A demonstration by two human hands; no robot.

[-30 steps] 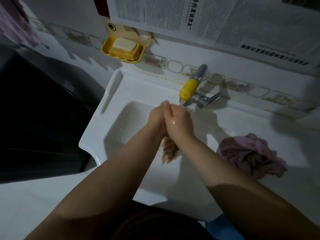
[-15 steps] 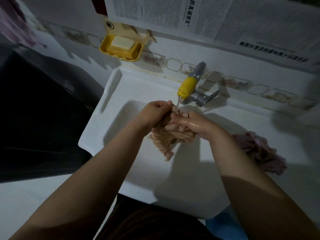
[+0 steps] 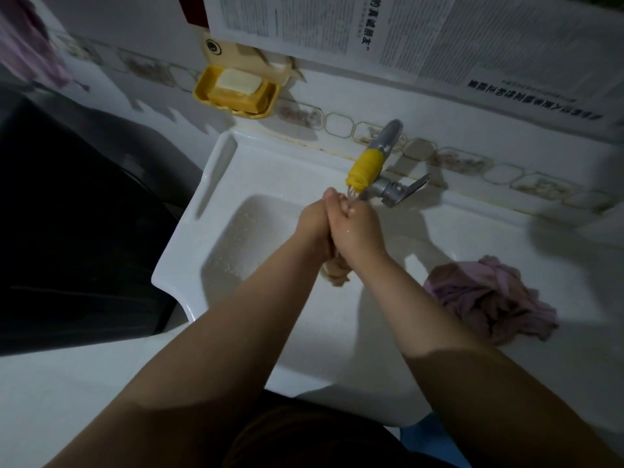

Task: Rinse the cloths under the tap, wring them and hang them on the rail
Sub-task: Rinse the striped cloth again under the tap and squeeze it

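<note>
White sink (image 3: 189, 265) below wall tap (image 3: 366, 167). Pink cloth (image 3: 486, 298) heaped on sink ledge, right of tap. Left hand (image 3: 312, 224) and right hand (image 3: 358, 228) pressed together under tap's stream, both gripping beige cloth (image 3: 336, 273), its end hanging below them. Soap dish (image 3: 236, 91) left of tap.

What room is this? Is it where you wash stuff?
Probably a washroom or laundry corner. There is a white sink under a wall tap with a yellow nozzle, a yellow soap dish holding a bar of soap on the tiled wall, and a wet pink cloth on the sink's ledge.
</note>
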